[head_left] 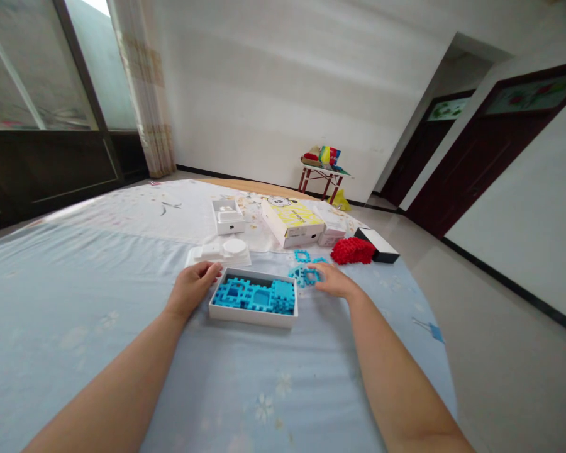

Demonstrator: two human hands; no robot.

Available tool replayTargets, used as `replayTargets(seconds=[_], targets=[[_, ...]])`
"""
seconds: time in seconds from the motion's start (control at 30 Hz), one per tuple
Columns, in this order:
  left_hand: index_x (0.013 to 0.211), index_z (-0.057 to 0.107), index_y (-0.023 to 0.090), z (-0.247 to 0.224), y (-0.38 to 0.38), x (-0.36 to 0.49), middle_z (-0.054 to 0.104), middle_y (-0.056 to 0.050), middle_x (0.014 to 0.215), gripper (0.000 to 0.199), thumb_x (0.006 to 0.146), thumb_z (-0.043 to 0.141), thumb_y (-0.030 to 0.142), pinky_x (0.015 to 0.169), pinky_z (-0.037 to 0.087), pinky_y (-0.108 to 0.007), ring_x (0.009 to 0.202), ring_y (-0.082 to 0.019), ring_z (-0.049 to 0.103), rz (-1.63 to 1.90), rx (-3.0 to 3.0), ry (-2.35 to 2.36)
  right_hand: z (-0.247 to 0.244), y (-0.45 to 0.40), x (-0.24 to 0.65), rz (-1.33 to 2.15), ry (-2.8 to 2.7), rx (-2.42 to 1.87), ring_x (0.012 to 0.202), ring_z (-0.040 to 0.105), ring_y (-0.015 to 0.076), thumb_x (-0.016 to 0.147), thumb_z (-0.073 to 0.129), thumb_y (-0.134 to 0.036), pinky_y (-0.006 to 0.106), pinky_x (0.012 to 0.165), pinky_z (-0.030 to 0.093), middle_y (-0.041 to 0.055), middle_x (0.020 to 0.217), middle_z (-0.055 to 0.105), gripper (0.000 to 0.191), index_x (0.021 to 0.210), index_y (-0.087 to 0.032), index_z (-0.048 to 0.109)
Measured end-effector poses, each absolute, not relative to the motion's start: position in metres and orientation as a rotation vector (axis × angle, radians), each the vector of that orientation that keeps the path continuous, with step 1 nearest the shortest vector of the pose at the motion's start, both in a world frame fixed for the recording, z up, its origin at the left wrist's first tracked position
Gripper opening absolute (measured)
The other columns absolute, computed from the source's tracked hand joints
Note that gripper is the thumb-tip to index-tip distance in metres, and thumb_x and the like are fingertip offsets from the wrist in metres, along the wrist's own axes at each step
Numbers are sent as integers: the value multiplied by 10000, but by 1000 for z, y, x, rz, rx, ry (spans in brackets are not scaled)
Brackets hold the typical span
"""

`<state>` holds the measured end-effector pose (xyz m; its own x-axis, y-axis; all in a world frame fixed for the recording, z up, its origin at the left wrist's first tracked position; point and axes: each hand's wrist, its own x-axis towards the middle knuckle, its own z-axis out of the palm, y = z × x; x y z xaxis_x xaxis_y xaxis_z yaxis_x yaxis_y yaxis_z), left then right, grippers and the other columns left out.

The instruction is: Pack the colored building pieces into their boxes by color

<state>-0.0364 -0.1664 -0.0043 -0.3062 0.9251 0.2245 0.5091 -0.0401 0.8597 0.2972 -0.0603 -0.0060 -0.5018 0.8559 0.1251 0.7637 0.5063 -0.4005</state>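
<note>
A white open box (252, 319) stands on the cloth-covered table, filled with blue interlocking pieces (259, 296). My left hand (194, 284) is at the box's far left corner, its fingers curled together; what they hold, if anything, is hidden. To the right of the box, my right hand (331, 279) has its fingertips on a blue frame-shaped piece (312, 276). More loose blue pieces (302, 256) lie just beyond and beside that hand.
Behind the box are a white tray (219, 252), a small white box (228, 224) and a yellow-and-white box (295, 234). A red textured bundle (353, 250) and a black-and-white box (385, 254) lie at the right, near the table's edge.
</note>
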Motion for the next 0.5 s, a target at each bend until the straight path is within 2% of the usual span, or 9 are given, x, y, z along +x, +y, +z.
replayTargets(seconds=[0.3,0.5], targets=[[697,643,163,-3,-168,-34,643,-18,646,386,720,464,504,599,423,-236,628,-169,573,1298,1504,1847,-1,-61,307,308,-2456,-1617,959,548,261,596,658,-291,336,790,415,66,1047,619,549,1133,-221,571],[690,642,166,-4,-168,-35,649,-19,645,399,712,459,519,601,426,-240,633,-175,580,1307,1508,1846,2,-60,315,430,-2362,-1610,857,574,206,598,659,-238,297,748,438,78,989,617,525,1114,-179,577]])
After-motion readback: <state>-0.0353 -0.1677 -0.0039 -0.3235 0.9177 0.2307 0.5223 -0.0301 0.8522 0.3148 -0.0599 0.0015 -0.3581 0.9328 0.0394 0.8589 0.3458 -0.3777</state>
